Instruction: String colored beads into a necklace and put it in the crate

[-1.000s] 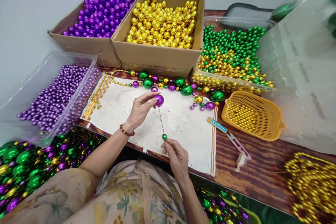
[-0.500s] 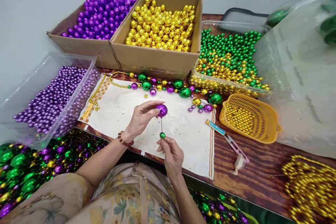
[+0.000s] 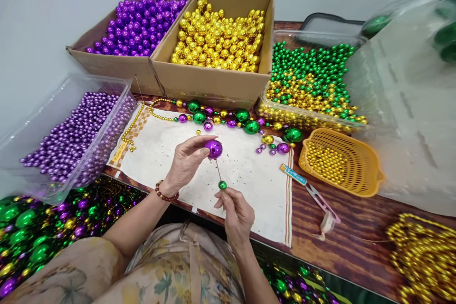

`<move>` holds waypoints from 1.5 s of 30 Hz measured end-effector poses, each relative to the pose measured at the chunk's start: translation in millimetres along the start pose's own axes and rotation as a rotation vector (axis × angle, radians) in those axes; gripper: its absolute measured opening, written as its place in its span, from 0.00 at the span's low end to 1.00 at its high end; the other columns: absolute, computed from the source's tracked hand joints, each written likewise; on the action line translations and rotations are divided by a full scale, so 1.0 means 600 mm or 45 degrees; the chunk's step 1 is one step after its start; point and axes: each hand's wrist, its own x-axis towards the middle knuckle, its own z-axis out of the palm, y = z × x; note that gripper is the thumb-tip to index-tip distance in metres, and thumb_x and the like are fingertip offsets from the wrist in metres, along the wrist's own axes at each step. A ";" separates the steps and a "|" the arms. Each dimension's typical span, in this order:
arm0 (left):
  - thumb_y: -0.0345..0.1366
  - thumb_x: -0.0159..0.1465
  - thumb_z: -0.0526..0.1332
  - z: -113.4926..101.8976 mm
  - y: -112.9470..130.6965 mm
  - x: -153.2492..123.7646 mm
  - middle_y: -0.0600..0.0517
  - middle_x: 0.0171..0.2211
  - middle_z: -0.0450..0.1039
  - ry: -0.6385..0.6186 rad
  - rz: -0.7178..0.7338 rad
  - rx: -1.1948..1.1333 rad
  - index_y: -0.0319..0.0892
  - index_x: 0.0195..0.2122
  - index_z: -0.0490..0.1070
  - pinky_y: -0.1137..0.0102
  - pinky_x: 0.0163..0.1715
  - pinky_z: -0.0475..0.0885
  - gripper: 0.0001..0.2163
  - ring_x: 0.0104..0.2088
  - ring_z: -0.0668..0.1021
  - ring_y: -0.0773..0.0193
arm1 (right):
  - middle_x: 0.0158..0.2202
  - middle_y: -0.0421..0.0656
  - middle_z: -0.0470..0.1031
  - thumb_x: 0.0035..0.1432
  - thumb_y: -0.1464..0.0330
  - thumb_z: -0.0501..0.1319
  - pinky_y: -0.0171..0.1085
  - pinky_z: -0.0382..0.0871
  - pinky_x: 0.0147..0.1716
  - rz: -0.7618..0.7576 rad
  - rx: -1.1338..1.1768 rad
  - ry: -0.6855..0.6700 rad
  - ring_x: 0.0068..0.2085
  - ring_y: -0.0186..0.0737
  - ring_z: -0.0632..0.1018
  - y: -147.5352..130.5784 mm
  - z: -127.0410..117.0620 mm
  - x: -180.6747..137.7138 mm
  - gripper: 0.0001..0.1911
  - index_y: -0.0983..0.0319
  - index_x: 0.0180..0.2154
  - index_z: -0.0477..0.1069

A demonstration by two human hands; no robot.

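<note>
Between the thumb and fingers of my left hand (image 3: 187, 161) is a large shiny purple bead (image 3: 214, 149), held above the white cloth. A thin needle (image 3: 218, 171) runs from the underside of this bead down to a small green bead (image 3: 223, 185). My right hand (image 3: 238, 213) pinches the needle's lower end, its fingertips touching just below the green bead. Whether the needle's upper tip sits inside the purple bead's hole is hidden. Behind the hands, a string of mixed green, purple and gold beads (image 3: 251, 127) lies along the cloth's far edge.
Cardboard boxes of purple beads (image 3: 117, 59) and gold beads (image 3: 210, 83) stand at the back. Clear bins flank them, one with purple beads (image 3: 81, 133), one with green and gold (image 3: 309, 76). A yellow basket (image 3: 366, 161), thread snips (image 3: 317, 197) and gold bead strands (image 3: 423, 251) lie right.
The purple bead in my left hand has shifted slightly left. My right hand has moved a little right and down, so the needle now leans instead of standing nearly upright.
</note>
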 end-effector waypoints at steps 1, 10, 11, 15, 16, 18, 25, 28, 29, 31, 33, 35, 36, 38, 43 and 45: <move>0.44 0.58 0.72 0.000 0.001 -0.001 0.50 0.44 0.81 -0.007 0.000 0.002 0.51 0.44 0.81 0.69 0.42 0.78 0.13 0.42 0.81 0.64 | 0.29 0.41 0.78 0.68 0.66 0.57 0.36 0.71 0.28 -0.007 -0.007 0.014 0.23 0.34 0.76 0.000 -0.001 0.001 0.09 0.61 0.38 0.74; 0.44 0.58 0.72 0.002 0.010 0.002 0.50 0.42 0.80 0.045 -0.058 -0.009 0.49 0.43 0.81 0.69 0.40 0.77 0.13 0.39 0.79 0.65 | 0.30 0.40 0.79 0.68 0.70 0.57 0.36 0.72 0.30 -0.127 -0.059 -0.065 0.24 0.34 0.78 -0.008 -0.003 0.006 0.07 0.60 0.39 0.75; 0.44 0.58 0.72 0.002 0.011 0.002 0.50 0.41 0.80 0.039 -0.074 -0.027 0.49 0.43 0.81 0.70 0.39 0.77 0.13 0.39 0.79 0.66 | 0.30 0.40 0.79 0.68 0.70 0.57 0.35 0.72 0.30 -0.112 -0.055 -0.046 0.24 0.34 0.78 -0.007 -0.002 0.007 0.07 0.60 0.39 0.75; 0.41 0.58 0.73 0.004 0.010 0.004 0.52 0.39 0.79 0.052 -0.104 -0.042 0.48 0.43 0.81 0.73 0.35 0.75 0.12 0.35 0.78 0.69 | 0.28 0.39 0.78 0.68 0.69 0.58 0.35 0.72 0.28 -0.009 -0.001 0.028 0.23 0.34 0.77 -0.002 0.006 0.009 0.07 0.60 0.38 0.75; 0.41 0.58 0.72 0.003 0.008 0.005 0.52 0.39 0.79 0.067 -0.112 -0.044 0.48 0.43 0.81 0.73 0.34 0.75 0.12 0.35 0.78 0.69 | 0.28 0.39 0.78 0.68 0.68 0.58 0.35 0.72 0.28 -0.001 0.011 0.023 0.23 0.34 0.77 -0.001 0.008 0.010 0.07 0.60 0.38 0.75; 0.41 0.59 0.71 0.001 0.006 0.010 0.52 0.39 0.79 0.100 -0.145 -0.067 0.47 0.42 0.80 0.72 0.36 0.75 0.11 0.35 0.78 0.70 | 0.28 0.40 0.78 0.68 0.68 0.58 0.35 0.72 0.29 -0.014 0.018 -0.011 0.23 0.35 0.78 -0.003 0.013 0.010 0.07 0.60 0.38 0.74; 0.42 0.61 0.69 0.002 0.010 0.012 0.49 0.42 0.79 -0.014 -0.227 -0.141 0.46 0.46 0.79 0.71 0.41 0.77 0.13 0.38 0.79 0.67 | 0.29 0.39 0.79 0.68 0.69 0.58 0.35 0.75 0.31 -0.075 -0.024 -0.048 0.24 0.34 0.80 -0.004 0.014 0.011 0.07 0.60 0.38 0.74; 0.39 0.59 0.71 0.012 0.010 0.006 0.51 0.40 0.78 -0.008 -0.159 -0.133 0.46 0.45 0.80 0.73 0.40 0.76 0.13 0.38 0.78 0.68 | 0.29 0.39 0.80 0.68 0.70 0.58 0.35 0.75 0.31 -0.097 -0.053 -0.046 0.25 0.35 0.80 -0.001 0.013 0.012 0.06 0.60 0.38 0.73; 0.38 0.58 0.72 0.015 0.009 0.004 0.51 0.40 0.78 0.003 -0.135 -0.131 0.46 0.45 0.80 0.74 0.40 0.76 0.13 0.37 0.78 0.69 | 0.29 0.39 0.80 0.68 0.70 0.58 0.35 0.75 0.31 -0.112 -0.055 -0.047 0.25 0.35 0.81 -0.001 0.013 0.012 0.06 0.60 0.39 0.73; 0.38 0.58 0.72 0.019 0.009 0.003 0.51 0.39 0.77 0.021 -0.097 -0.128 0.46 0.45 0.80 0.74 0.40 0.77 0.14 0.37 0.77 0.70 | 0.30 0.39 0.81 0.68 0.71 0.58 0.34 0.75 0.31 -0.137 -0.055 -0.047 0.26 0.35 0.81 0.002 0.013 0.011 0.06 0.60 0.39 0.73; 0.39 0.58 0.72 0.022 0.010 0.003 0.51 0.40 0.78 0.038 -0.070 -0.133 0.46 0.46 0.80 0.73 0.41 0.77 0.15 0.38 0.78 0.69 | 0.31 0.39 0.82 0.68 0.73 0.57 0.34 0.75 0.31 -0.164 -0.061 -0.043 0.27 0.35 0.82 0.006 0.011 0.008 0.06 0.60 0.39 0.73; 0.39 0.58 0.72 0.021 0.013 0.004 0.50 0.41 0.79 0.046 -0.053 -0.145 0.46 0.46 0.80 0.72 0.42 0.77 0.14 0.39 0.79 0.67 | 0.31 0.38 0.82 0.68 0.74 0.58 0.33 0.75 0.32 -0.191 -0.079 -0.035 0.28 0.35 0.83 0.013 0.009 0.003 0.06 0.60 0.40 0.73; 0.39 0.59 0.72 0.020 0.014 0.005 0.50 0.42 0.79 0.041 -0.049 -0.154 0.47 0.46 0.80 0.71 0.42 0.77 0.14 0.39 0.79 0.67 | 0.31 0.38 0.82 0.68 0.74 0.58 0.33 0.75 0.32 -0.203 -0.088 -0.028 0.28 0.35 0.83 0.016 0.008 0.000 0.07 0.59 0.40 0.73; 0.40 0.60 0.71 0.018 0.016 0.006 0.50 0.42 0.80 0.024 -0.052 -0.172 0.47 0.45 0.80 0.70 0.42 0.77 0.12 0.38 0.80 0.67 | 0.31 0.37 0.82 0.68 0.75 0.58 0.32 0.75 0.33 -0.218 -0.101 -0.018 0.29 0.35 0.83 0.023 0.007 -0.006 0.07 0.59 0.41 0.73; 0.40 0.62 0.69 0.015 0.013 0.003 0.49 0.44 0.80 -0.021 -0.088 -0.178 0.46 0.47 0.79 0.69 0.43 0.77 0.13 0.37 0.81 0.66 | 0.32 0.37 0.82 0.68 0.74 0.58 0.32 0.75 0.32 -0.195 -0.080 0.004 0.29 0.34 0.83 0.022 0.011 -0.010 0.07 0.59 0.42 0.73; 0.40 0.62 0.69 0.016 0.011 0.001 0.48 0.44 0.80 -0.035 -0.111 -0.171 0.46 0.47 0.79 0.70 0.43 0.77 0.13 0.37 0.81 0.66 | 0.31 0.37 0.82 0.68 0.74 0.58 0.32 0.74 0.31 -0.169 -0.056 0.023 0.28 0.34 0.83 0.015 0.014 -0.006 0.07 0.59 0.41 0.73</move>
